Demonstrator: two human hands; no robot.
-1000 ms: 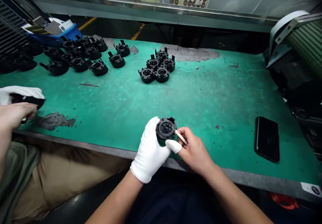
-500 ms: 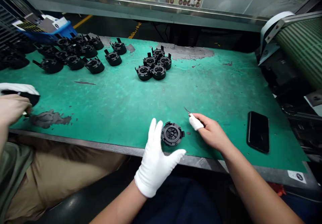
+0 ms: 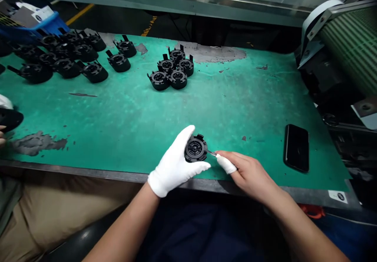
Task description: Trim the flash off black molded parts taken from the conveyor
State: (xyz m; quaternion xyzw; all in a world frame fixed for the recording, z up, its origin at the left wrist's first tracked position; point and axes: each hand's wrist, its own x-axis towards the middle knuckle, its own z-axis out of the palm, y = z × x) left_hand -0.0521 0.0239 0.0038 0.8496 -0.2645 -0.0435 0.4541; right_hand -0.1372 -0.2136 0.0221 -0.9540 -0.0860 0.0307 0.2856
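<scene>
My left hand (image 3: 172, 163), in a white glove, curves around a round black plastic part (image 3: 195, 149) near the table's front edge, fingers on its far left side and thumb on its near side. Raised rings and small tabs show on the part's upper face. My right hand (image 3: 244, 167), bare except for a white cover on the thumb, pinches a small knife (image 3: 211, 152). The thin blade points left and its tip is at the right rim of the part. Most of the knife's handle is hidden in my fingers.
Several black housings (image 3: 171, 69) stand grouped mid-table, with more (image 3: 64, 57) at the left. A phone (image 3: 296, 148) lies at the right, by a green conveyor belt (image 3: 350, 38). A blue bin (image 3: 38, 26) sits back left. A co-worker's hand holds a black part (image 3: 10, 118).
My left hand has closed in around the round part, which has turned. My right hand has brought the knife left and down to the part's rim. The whole view has shifted slightly.
</scene>
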